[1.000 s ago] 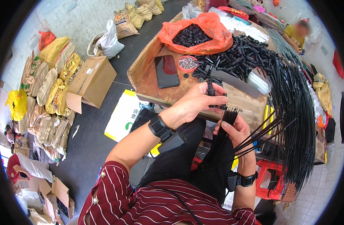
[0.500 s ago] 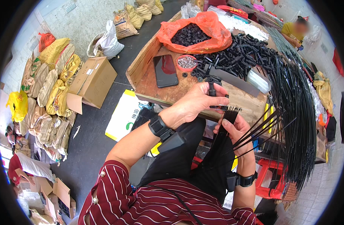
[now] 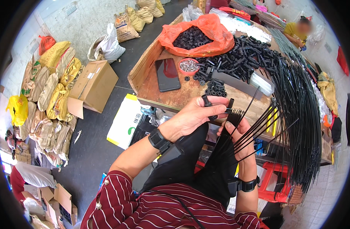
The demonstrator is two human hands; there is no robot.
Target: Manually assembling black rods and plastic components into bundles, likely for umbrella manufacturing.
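My left hand [image 3: 200, 110] has its thumb and fingers closed round a black tubular plastic piece [image 3: 206, 100], beside the top end of a bundle of black rods [image 3: 223, 138]. Gripping that bundle is my right hand [image 3: 241, 133], fingers wrapped around it near the upper end. Several thin rods fan out from this hand toward the upper right. Another short black tube [image 3: 231, 103] stands up at the bundle's top, next to my left fingertips. The lower part of the bundle lies over my dark trousers. Small black rings [image 3: 216, 89] sit on the table just beyond my left hand.
On the wooden table [image 3: 150, 89] are a phone [image 3: 168, 74], a red bowl of small metal parts [image 3: 189, 65], an orange bag of black pieces [image 3: 224, 36] and a heap of black tubes [image 3: 251, 55]. Long black rods [image 3: 306, 133] hang over its right side. A person [image 3: 297, 32] sits at the far right.
My left hand has shifted down and left with its black piece tilted. A short black tube now shows upright at the bundle's top, and one rod points more steeply upward. The small rings are uncovered.
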